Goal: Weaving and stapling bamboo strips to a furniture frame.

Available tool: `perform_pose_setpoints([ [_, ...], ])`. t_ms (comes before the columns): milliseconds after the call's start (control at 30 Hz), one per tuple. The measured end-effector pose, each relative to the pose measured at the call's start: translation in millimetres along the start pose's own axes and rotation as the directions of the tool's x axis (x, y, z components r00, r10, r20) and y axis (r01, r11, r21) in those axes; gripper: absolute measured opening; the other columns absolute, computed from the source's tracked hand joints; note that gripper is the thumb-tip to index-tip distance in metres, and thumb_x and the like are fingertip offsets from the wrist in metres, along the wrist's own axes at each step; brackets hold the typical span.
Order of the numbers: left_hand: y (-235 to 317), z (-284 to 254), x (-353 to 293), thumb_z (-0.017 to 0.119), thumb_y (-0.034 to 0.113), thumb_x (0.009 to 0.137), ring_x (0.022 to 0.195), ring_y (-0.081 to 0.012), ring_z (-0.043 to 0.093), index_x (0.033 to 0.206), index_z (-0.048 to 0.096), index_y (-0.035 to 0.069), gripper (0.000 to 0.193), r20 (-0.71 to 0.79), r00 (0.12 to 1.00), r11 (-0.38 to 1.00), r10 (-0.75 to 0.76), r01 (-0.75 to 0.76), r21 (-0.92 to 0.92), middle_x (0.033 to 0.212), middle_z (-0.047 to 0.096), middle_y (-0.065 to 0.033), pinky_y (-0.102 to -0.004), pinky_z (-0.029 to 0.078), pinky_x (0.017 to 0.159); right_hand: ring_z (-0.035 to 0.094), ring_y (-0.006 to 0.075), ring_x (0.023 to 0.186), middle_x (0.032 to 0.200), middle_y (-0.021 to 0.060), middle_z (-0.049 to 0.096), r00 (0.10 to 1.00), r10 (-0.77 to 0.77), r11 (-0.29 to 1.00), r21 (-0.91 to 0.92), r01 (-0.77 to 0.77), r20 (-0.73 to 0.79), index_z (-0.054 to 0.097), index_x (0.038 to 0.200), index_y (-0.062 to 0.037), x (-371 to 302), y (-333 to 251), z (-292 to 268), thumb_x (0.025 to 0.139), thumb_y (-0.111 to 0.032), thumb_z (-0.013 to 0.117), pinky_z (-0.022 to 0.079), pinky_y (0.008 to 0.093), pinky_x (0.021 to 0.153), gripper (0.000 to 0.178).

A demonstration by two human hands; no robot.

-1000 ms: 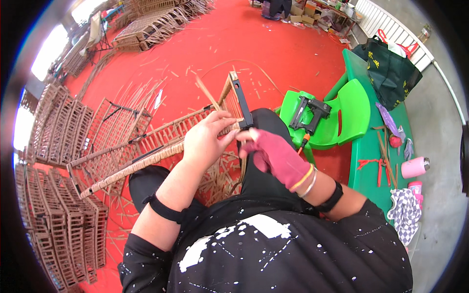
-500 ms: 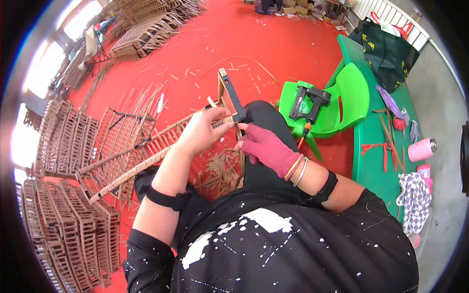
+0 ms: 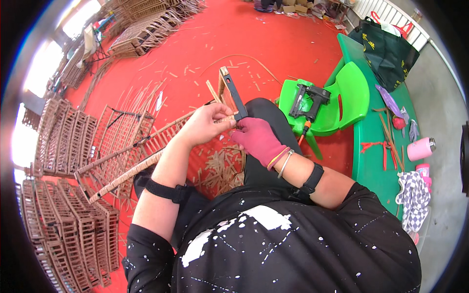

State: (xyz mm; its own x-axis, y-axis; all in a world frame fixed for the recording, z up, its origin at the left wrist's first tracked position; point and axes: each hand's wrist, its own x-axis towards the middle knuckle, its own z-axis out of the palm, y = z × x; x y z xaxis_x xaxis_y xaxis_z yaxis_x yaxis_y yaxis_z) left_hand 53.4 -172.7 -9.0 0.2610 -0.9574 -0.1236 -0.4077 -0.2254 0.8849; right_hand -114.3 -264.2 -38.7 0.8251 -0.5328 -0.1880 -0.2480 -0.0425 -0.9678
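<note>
A long slatted frame, its edge wrapped in tan rattan, slants from the left up to my knees. It ends in a corner post with a black bar. My bare left hand is closed at that corner, thumb and fingers pinching the rattan strip, and a flat tan strip end sticks up past the fingers. My right hand, in a pink glove with bare fingertips, is closed just below the corner, close to the left fingertips. What its fingers hold is hidden.
A black nail gun with an orange hose fitting lies on a green chair to the right. Behind it a green table carries a pink bottle. Stacked slatted frames stand left; strip offcuts litter the red floor.
My right hand has moved slightly left, in against the corner, and its fingers have curled in. The strip end now stands higher beyond my left hand, which has barely shifted.
</note>
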Motion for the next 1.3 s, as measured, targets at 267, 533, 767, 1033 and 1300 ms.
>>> perform_pose_setpoints([
  [267, -11, -3, 6, 0.057, 0.017, 0.096, 0.093, -0.0104, 0.056, 0.106, 0.061, 0.004, 0.016, -0.062, 0.997, 0.994, 0.054, -0.060, -0.092, 0.096, 0.060, 0.0002, -0.0281, 0.045, 0.086, 0.067, 0.0375, 0.084, 0.084, 0.0207, 0.069, 0.975, -0.158, 0.971, -0.201, 0.126, -0.155, 0.071, 0.096, -0.0004, 6, 15, 7, 0.083, -0.025, 0.070, 0.053, 0.0417, 0.073, 0.028],
  [533, -19, 1, 9, 0.056, 0.014, 0.094, 0.088, -0.0096, 0.055, 0.100, 0.059, 0.006, 0.011, -0.107, 0.994, 0.988, -0.021, 0.004, -0.157, 0.092, 0.059, 0.0006, -0.0247, 0.044, 0.082, 0.068, 0.0350, 0.081, 0.084, 0.0201, 0.069, 0.975, -0.153, 0.955, -0.276, 0.105, -0.160, 0.072, 0.092, -0.0007, 3, 10, 8, 0.084, -0.025, 0.070, 0.052, 0.0396, 0.072, 0.026],
  [767, 7, 12, -3, 0.057, 0.019, 0.093, 0.066, -0.0116, 0.055, 0.101, 0.058, 0.005, 0.016, -0.267, 0.963, 0.986, 0.038, 0.007, 0.167, 0.070, 0.058, -0.0011, -0.0304, 0.046, 0.063, 0.059, 0.0187, 0.055, 0.061, 0.0076, 0.059, 0.995, -0.027, 0.988, -0.155, 0.012, -0.095, 0.068, 0.080, 0.0000, -3, -1, -8, 0.087, -0.027, 0.070, 0.046, 0.0331, 0.054, 0.028],
  [1033, 7, 18, -11, 0.057, 0.021, 0.088, 0.078, -0.0362, 0.067, 0.104, 0.058, 0.008, 0.020, -0.378, 0.892, 0.923, 0.247, -0.098, 0.372, 0.074, 0.068, -0.0147, -0.0483, 0.051, 0.071, 0.030, 0.0045, 0.039, 0.051, -0.0058, 0.037, 0.898, 0.224, 0.855, 0.366, -0.368, 0.380, 0.051, 0.077, -0.0074, -14, -31, -50, 0.096, -0.024, 0.055, 0.024, 0.0224, 0.041, 0.025],
  [1300, 8, 17, -15, 0.058, 0.018, 0.086, 0.078, -0.0359, 0.068, 0.103, 0.059, 0.008, 0.020, -0.348, 0.902, 0.908, 0.254, -0.099, 0.407, 0.077, 0.070, -0.0152, -0.0476, 0.053, 0.073, 0.035, 0.0046, 0.035, 0.051, -0.0050, 0.042, 0.930, 0.218, 0.911, 0.281, -0.303, 0.296, 0.056, 0.074, -0.0059, -26, -64, -46, 0.094, -0.020, 0.060, 0.021, 0.0235, 0.035, 0.025],
])
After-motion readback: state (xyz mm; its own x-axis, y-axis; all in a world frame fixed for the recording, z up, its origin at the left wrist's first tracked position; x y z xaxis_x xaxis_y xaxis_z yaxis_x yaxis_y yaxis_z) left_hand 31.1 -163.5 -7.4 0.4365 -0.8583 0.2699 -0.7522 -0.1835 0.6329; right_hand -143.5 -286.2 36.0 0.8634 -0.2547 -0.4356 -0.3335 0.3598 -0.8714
